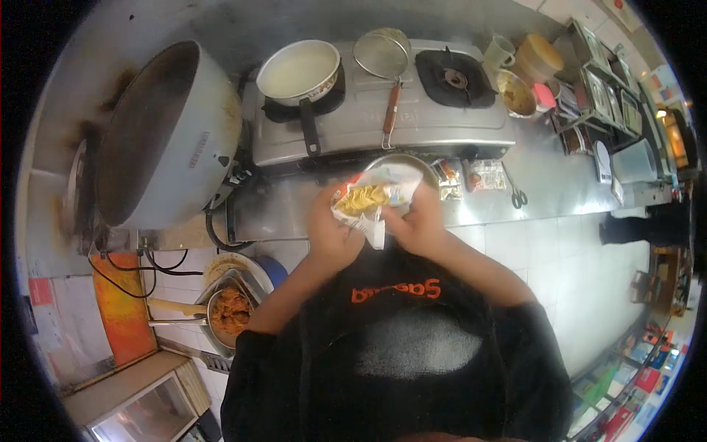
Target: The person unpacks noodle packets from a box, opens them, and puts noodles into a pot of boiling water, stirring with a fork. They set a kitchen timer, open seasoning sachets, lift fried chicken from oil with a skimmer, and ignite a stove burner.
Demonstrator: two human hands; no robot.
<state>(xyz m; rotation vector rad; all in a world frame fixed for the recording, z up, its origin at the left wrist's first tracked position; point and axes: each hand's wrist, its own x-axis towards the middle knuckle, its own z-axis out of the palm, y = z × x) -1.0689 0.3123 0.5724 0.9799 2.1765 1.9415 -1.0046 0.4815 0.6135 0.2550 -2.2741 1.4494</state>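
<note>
White packet (400, 180) in both hands (331, 234) (423, 225) — open; yellow noodles (362, 199) inside.

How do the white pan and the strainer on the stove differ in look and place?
The white pan has a solid wall and a black handle; the strainer has mesh and a brown handle.
The pan looks wider than the strainer.
The pan stands over a burner; the strainer lies right of it.
Both are round, with handles toward the stove's near edge.
</note>
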